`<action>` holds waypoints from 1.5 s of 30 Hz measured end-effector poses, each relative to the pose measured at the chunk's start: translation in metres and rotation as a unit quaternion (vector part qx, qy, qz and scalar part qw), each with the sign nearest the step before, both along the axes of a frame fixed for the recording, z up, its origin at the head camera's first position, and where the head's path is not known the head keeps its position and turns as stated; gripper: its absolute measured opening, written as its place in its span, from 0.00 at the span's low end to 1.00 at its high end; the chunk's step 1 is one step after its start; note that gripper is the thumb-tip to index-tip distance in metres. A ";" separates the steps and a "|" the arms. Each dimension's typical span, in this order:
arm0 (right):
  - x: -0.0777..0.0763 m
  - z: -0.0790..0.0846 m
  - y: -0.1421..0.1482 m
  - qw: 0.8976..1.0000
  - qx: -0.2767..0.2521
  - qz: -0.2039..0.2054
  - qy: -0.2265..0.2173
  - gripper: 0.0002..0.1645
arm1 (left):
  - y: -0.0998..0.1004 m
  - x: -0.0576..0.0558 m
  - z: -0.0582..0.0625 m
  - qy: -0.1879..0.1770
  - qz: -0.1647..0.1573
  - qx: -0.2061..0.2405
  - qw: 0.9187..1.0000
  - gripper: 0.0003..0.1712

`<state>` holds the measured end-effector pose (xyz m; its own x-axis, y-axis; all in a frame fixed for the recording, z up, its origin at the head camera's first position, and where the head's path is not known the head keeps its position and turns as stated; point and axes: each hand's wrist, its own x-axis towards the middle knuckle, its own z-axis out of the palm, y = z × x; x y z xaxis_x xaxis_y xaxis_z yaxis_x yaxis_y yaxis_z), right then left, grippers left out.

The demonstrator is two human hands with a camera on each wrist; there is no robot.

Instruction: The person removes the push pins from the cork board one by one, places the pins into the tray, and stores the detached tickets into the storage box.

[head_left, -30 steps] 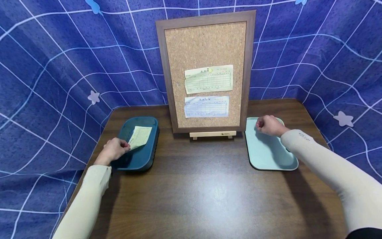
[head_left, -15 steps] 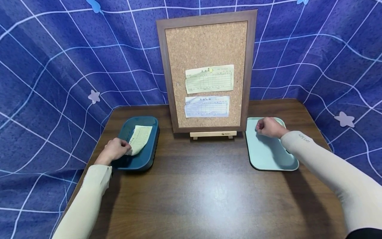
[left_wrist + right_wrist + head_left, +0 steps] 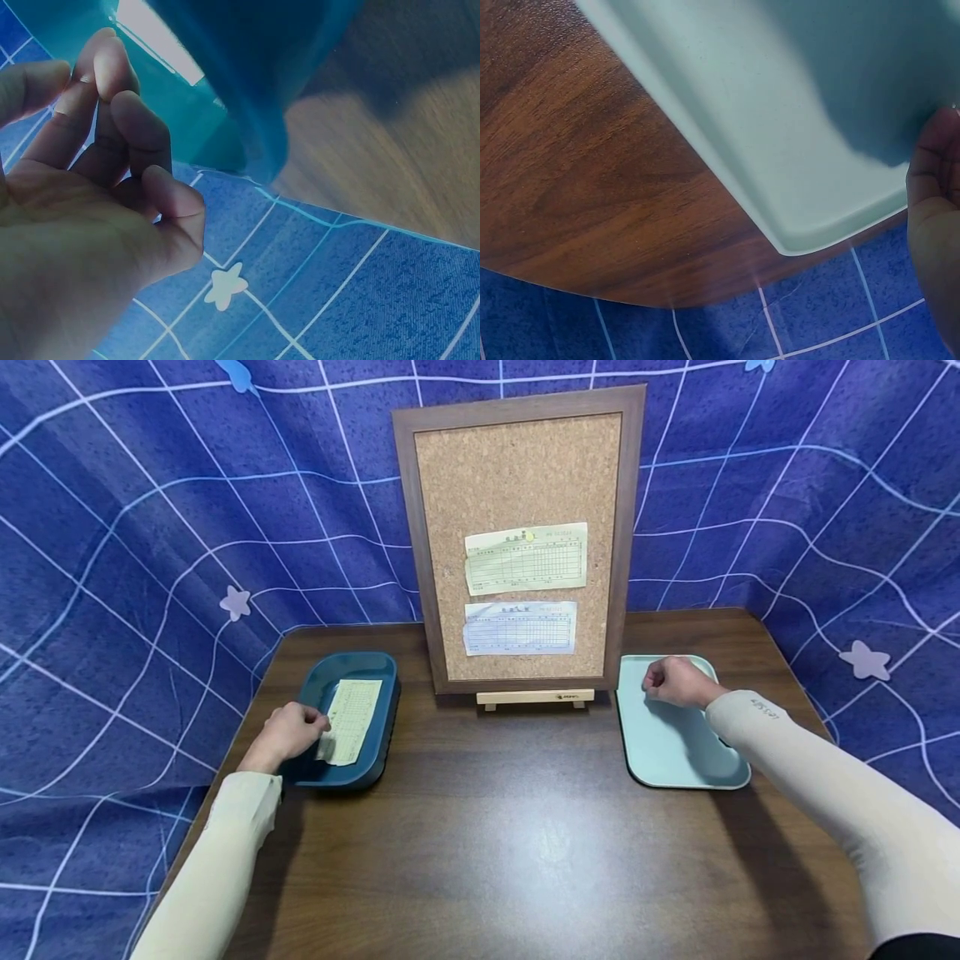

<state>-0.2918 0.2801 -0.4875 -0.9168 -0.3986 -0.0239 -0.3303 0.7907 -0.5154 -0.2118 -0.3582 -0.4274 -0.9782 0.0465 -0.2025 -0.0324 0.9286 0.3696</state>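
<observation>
Inside the dark teal basket at the left lies a pale yellow printed slip, flat on the bottom. My left hand hovers over the basket's left side, its fingertips overlapping the slip's edge in the head view. In the left wrist view, the thumb stands apart from the loosely bent fingers, with nothing between them. My right hand is over the far part of the pale mint tray, thumb and fingers curled together. Whether its fingertips hold something small, I cannot tell.
A framed cork board stands upright on a small wooden stand at the back of the brown table. It bears a pale green slip with a yellow pushpin, and a bluish slip below. A blue patterned cloth surrounds the table.
The left fingers have let go of the yellow slip, which has dropped from a tilted, bent position to lie flat in the basket. The right hand has stayed over the tray.
</observation>
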 end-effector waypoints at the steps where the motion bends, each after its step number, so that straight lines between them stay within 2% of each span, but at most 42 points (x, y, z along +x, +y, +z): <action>1: 0.000 0.000 0.000 1.000 0.000 0.002 0.003 0.04 | 0.001 0.000 0.000 0.000 0.000 0.002 1.000 0.17; 7: 0.002 0.004 0.004 1.000 0.007 0.003 0.019 0.04 | 0.001 -0.001 0.002 0.025 -0.002 0.005 1.000 0.15; 10: 0.003 0.005 0.008 0.999 0.009 -0.004 0.042 0.03 | 0.002 -0.002 0.004 0.043 -0.001 0.009 0.999 0.15; 13: 0.002 0.006 0.009 0.995 -0.008 -0.014 0.097 0.03 | 0.005 -0.004 0.005 0.060 -0.001 0.018 0.998 0.14; 17: -0.001 0.010 0.009 0.982 -0.043 -0.029 0.181 0.04 | 0.009 -0.006 0.004 0.098 -0.005 0.026 0.995 0.12; 21: -0.003 0.018 0.006 0.971 -0.069 -0.032 0.227 0.02 | 0.016 -0.009 0.005 0.139 -0.016 0.036 0.990 0.10; 25: -0.002 0.027 0.003 0.967 -0.078 -0.033 0.242 0.03 | 0.023 -0.011 0.008 0.159 -0.026 0.046 0.986 0.10; 34: 0.005 0.043 -0.004 0.964 -0.081 -0.032 0.253 0.04 | 0.041 -0.013 0.017 0.178 -0.049 0.062 0.981 0.07; 45: 0.009 0.065 -0.009 0.952 -0.091 0.011 0.292 0.04 | 0.055 -0.013 0.024 0.207 -0.080 0.074 0.972 0.05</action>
